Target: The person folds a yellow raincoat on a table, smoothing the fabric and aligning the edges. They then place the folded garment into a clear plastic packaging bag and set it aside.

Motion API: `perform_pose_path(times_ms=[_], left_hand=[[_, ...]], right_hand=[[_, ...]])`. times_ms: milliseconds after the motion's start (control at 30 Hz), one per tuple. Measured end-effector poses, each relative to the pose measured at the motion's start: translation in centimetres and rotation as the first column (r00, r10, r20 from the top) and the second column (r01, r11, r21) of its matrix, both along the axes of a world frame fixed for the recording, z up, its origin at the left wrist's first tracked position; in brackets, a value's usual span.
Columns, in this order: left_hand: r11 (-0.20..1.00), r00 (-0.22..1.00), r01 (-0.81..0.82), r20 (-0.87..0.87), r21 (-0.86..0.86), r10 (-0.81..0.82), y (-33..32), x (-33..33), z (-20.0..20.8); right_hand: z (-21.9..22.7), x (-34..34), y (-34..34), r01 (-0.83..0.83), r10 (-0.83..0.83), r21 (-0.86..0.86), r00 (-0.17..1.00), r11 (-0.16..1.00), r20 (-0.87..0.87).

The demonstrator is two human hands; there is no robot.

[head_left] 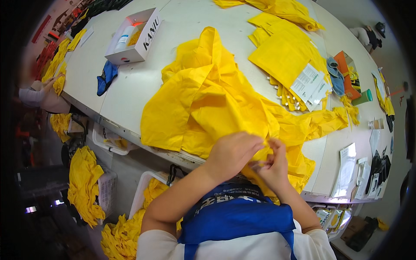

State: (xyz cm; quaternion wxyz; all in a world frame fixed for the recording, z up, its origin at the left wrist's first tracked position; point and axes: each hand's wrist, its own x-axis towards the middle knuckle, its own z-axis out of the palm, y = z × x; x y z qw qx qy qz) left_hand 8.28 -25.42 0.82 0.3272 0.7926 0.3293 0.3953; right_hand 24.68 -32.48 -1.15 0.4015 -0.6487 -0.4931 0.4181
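A yellow garment (208,104) of thin fabric lies spread and rumpled over the table in front of me, one sleeve-like part stretching right. At its near edge my left hand (236,152) is closed, fingers bent over the cloth and slightly blurred. Close beside it, my right hand (273,165) pinches the same garment with thumb and fingers. Part of the cloth hangs over the table's edge near my blue apron (236,216). Exactly which bit of fabric lies between the fingers is hidden.
Beyond the garment stand folded yellow garments (281,52) with printed sheets (310,84) on top. A white box (145,43) and blue cloth (106,78) lie far left; an orange box (346,73) sits right. Below are crates with yellow fabric (84,186). Another person (39,93) works left.
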Motion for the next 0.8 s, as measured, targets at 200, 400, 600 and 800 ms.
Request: perform_pose_path(times_ms=[200,400,600,800], left_hand=[[0.994,0.985,-0.113,0.129,-0.004,0.113,0.3,-1.8,-2.3],[0.886,0.905,-0.424,-0.068,-0.187,0.419,-3.2,-1.7,-11.9],[0.933,0.941,-0.33,0.124,0.144,0.313,-3.7,-2.9,-10.1],[0.812,0.96,-0.267,0.221,0.518,0.173,-4.9,-4.1,-4.6]], right_hand=[[-1.7,4.5,3.2,0.268,-0.25,-0.027,0.855,0.963,-0.455],[-2.4,5.8,3.8,0.186,-0.225,-0.138,0.62,0.973,-0.752],[-2.7,7.6,4.7,0.285,-0.276,-0.107,0.663,0.952,-0.696],[-3.3,7.2,4.4,0.23,-0.208,-0.065,0.677,0.971,-0.706]])
